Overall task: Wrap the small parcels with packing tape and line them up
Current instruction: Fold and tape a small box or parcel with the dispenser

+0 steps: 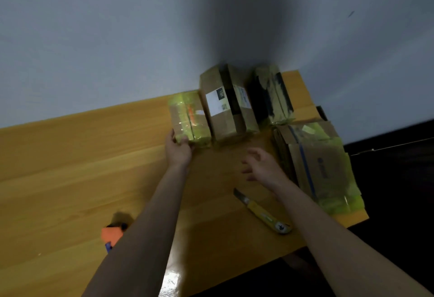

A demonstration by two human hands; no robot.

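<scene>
Fingers of my left hand [179, 150] curl round the near end of the small parcel [189, 118], thumb on its left edge, holding it where it lies on the table [70, 167]. That parcel is wrapped in shiny yellow-green tape with an orange streak along its top, and it sits at the left end of a row against the wall [94, 38]. Its right side touches, or nearly touches, the brown box [226, 104] next to it, which carries a white label and a dark strip. Beyond that box stands a third parcel [272, 97], yellow-green with black patches.

Over on the other side, my right hand [261, 166] hovers above the table with fingers spread and loosely bent, holding nothing. It hangs between the row and the knife [263, 212], a yellow utility knife lying flat with its blade pointing away from me. Just right of that hand, a stack [317, 167] of flattened cardboard pieces edged with yellow-green tape and crossed by a blue line rests near the table's right edge.

Down by my left forearm, an orange tool [112, 235] with a blue tip lies on the table, partly hidden by the arm; I cannot tell what it is.
</scene>
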